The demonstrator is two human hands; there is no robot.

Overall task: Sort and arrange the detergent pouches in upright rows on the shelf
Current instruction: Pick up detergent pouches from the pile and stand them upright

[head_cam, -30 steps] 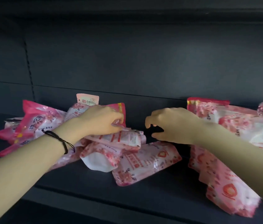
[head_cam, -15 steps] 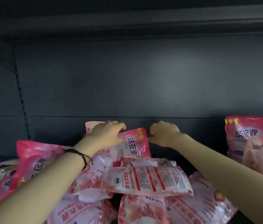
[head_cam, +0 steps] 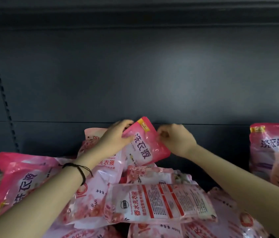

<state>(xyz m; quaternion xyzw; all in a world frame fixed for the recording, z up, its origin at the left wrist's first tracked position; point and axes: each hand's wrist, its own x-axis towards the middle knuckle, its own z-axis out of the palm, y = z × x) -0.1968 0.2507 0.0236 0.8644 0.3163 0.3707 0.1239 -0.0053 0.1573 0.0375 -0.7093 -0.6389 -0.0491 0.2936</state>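
Observation:
A pink detergent pouch [head_cam: 144,145] stands tilted near the back of the dark shelf, its top leaning left. My left hand [head_cam: 116,137] grips its upper left edge. My right hand [head_cam: 176,140] pinches its right edge. Behind it another pouch [head_cam: 94,134] leans against the back panel. Several pouches lie in a loose heap below my arms, one [head_cam: 161,203] flat with its printed back up. Another pink pouch [head_cam: 23,179] lies slanted at the left.
Upright pouches [head_cam: 272,148] stand at the right end of the shelf. The dark back panel [head_cam: 152,83] rises behind everything, with a slotted upright rail [head_cam: 5,100] at the left. A strip of bare shelf [head_cam: 221,169] shows between the heap and the right pouches.
My hands have closed on the pink pouch at the back and tipped it; before they were reaching over the heap. The view has moved closer and lower.

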